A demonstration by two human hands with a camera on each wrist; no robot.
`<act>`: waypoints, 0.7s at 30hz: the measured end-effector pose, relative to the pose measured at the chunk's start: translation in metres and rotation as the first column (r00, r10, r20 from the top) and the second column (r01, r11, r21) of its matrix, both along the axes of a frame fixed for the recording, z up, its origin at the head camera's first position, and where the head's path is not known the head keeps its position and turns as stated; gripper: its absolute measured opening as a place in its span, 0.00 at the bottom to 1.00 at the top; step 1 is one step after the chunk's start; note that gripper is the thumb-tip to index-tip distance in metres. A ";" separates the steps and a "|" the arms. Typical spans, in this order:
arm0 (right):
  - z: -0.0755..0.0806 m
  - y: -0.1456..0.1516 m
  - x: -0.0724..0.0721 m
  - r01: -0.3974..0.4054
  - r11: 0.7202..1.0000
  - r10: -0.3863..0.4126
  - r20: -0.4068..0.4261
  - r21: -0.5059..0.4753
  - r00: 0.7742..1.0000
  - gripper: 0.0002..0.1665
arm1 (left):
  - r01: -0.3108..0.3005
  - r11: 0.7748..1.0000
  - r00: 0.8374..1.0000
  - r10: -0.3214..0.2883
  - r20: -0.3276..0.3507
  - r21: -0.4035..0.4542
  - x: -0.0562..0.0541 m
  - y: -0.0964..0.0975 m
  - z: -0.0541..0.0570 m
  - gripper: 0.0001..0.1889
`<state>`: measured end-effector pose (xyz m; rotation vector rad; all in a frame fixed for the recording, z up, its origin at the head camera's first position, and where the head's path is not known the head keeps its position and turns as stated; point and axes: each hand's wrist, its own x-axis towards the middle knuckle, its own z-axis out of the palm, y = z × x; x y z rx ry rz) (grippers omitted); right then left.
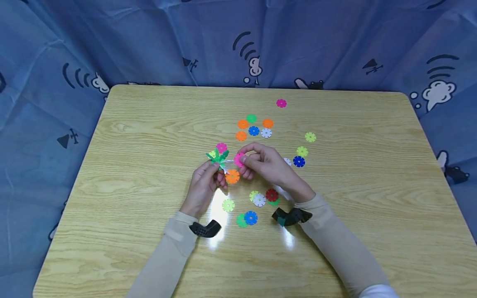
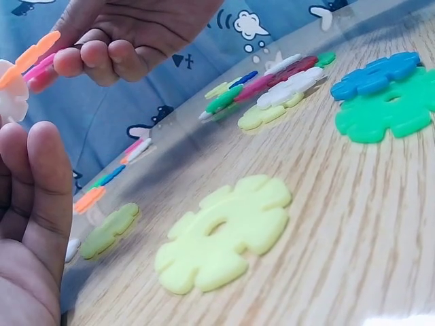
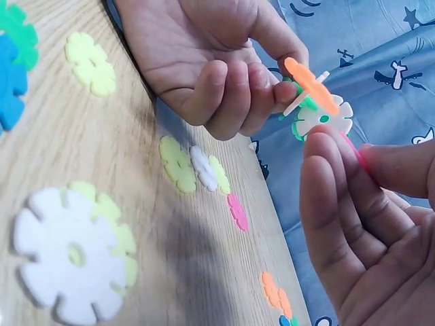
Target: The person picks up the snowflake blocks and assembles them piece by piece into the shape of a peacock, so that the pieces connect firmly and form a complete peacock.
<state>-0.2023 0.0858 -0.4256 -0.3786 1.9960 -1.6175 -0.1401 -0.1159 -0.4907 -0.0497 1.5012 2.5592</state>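
Observation:
My left hand (image 1: pixel 201 186) pinches a small cluster of slotted plastic snowflake discs between thumb and fingers. Green discs (image 1: pixel 218 157) fan out at its top, and an orange disc (image 1: pixel 232 176) sticks out on the right. A white disc (image 3: pixel 343 124) in the cluster shows in the right wrist view, crossing the others at an angle. Thumb and forefinger of my right hand (image 1: pixel 266 165) pinch a pink disc (image 1: pixel 238 160), held close to the cluster's right side. Above the table, both hands face each other.
Loose discs lie around the hands: a yellow disc (image 1: pixel 228 205), a blue disc (image 1: pixel 251 217) overlapping a green one, and a red disc (image 1: pixel 272 195) nearby. Farther back are several more, with a magenta disc (image 1: pixel 281 103) near the far edge of the wooden table (image 1: pixel 372 165). A blue curtain (image 1: pixel 208 41) hangs behind.

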 end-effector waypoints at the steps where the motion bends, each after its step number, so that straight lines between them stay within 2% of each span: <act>1: 0.000 0.000 0.000 0.001 1.000 -0.001 0.001 -0.002 1.000 0.13 | 0.003 1.000 1.000 -0.003 -0.003 -0.001 0.000 0.000 0.000 0.14; 10: -0.002 0.001 -0.001 0.023 1.000 -0.023 -0.021 -0.006 1.000 0.13 | 0.001 1.000 1.000 -0.002 -0.017 -0.031 0.000 0.001 -0.002 0.12; 21: 0.000 -0.001 0.000 0.040 0.999 -0.039 -0.023 0.020 0.999 0.13 | 0.015 0.998 1.000 -0.017 -0.026 -0.066 0.000 0.003 0.000 0.12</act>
